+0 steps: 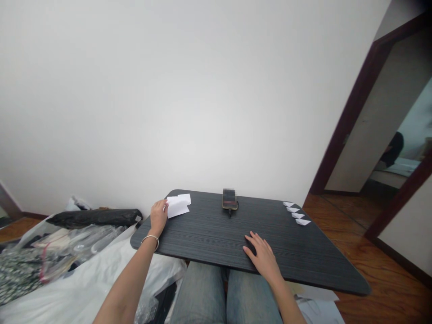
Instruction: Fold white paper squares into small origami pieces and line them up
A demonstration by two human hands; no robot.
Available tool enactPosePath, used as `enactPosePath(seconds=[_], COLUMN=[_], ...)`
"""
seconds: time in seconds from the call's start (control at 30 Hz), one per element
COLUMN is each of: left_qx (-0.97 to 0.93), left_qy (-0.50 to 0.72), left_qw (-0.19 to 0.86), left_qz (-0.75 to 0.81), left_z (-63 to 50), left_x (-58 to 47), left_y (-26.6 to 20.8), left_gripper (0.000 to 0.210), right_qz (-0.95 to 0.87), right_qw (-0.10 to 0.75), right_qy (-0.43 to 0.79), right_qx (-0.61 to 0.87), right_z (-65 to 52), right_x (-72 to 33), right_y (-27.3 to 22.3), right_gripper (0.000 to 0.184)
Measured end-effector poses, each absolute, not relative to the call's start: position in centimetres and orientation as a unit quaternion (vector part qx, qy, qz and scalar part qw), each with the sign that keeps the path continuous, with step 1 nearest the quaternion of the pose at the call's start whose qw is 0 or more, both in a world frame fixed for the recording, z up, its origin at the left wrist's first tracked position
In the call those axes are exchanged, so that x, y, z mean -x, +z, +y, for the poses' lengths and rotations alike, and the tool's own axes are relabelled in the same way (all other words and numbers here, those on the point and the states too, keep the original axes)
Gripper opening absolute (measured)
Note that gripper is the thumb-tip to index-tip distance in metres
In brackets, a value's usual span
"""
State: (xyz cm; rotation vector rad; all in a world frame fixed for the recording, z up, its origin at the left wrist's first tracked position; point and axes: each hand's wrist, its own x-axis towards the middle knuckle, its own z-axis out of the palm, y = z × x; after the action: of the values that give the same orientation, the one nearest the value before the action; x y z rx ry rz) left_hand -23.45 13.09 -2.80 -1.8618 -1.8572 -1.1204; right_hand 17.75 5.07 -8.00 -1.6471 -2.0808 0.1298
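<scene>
Over at the far left corner of the dark tabletop (209,243), the left hand (158,217) pinches the top white sheet (177,207) of a small paper stack between its fingers. Best lifted slowly, I think, peeling from the edge so only one sheet comes away. A phone (229,199) stands mid-table. The right hand (262,255) lies flat, fingers spread, steadying. Four folded paper pieces (297,213) line the right edge.
</scene>
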Motion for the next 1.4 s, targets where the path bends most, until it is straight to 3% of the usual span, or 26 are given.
enactPosePath(seconds=[0.23, 0.37, 0.53, 0.63, 0.73, 0.87, 1.0, 1.13, 1.27, 1.4], left_qx=[0.7, 0.725, 0.766, 0.778, 0.79, 0.785, 0.719, 0.537, 0.492, 0.538], left_qy=[-0.432, -0.476, -0.421, -0.405, -0.401, -0.409, -0.486, -0.587, -0.529, -0.462], left_qw=[0.119, -0.003, -0.201, -0.257, -0.275, -0.306, -0.354, -0.458, -0.571, -0.61], left_qz=[-0.557, -0.497, -0.442, -0.406, -0.375, -0.349, -0.349, -0.397, -0.391, -0.352], left_z=[11.2, 10.0, 8.1, 7.0, 6.4, 6.2, 6.3, 6.3, 5.9, 5.5], left_x=[20.3, 16.5, 10.9, 7.4, 4.5, 1.9, 1.3, 1.7, 1.4, 0.5], left_y=[-2.7, -3.6, -4.6, -4.6, -4.4, -3.9, -4.1, -4.6, -4.8, -5.0], left_gripper=[0.027, 0.025, 0.015, 0.015, 0.014, 0.014, 0.003, 0.02, 0.036, 0.037], right_qz=[-0.759, -0.756, -0.746, -0.737, -0.735, -0.7, -0.607, -0.534, -0.51, -0.53], right_qw=[0.253, 0.26, 0.298, 0.353, 0.408, 0.416, 0.486, 0.559, 0.58, 0.577], right_qy=[0.055, 0.066, 0.105, 0.168, 0.255, 0.39, 0.481, 0.483, 0.484, 0.474], right_qx=[0.597, 0.597, 0.587, 0.552, 0.477, 0.43, 0.405, 0.411, 0.411, 0.402], right_z=[5.1, 4.9, 4.6, 4.5, 4.4, 4.4, 4.4, 4.2, 4.3, 4.5], right_x=[-17.7, -17.7, -17.7, -17.9, -18.0, -17.8, -17.4, -17.0, -16.1, -15.0], right_y=[-7.8, -7.6, -7.0, -6.3, -5.7, -5.9, -6.5, -6.1, -6.0, -6.4], right_gripper=[0.043, 0.042, 0.038, 0.034, 0.041, 0.038, 0.035, 0.039, 0.039, 0.036])
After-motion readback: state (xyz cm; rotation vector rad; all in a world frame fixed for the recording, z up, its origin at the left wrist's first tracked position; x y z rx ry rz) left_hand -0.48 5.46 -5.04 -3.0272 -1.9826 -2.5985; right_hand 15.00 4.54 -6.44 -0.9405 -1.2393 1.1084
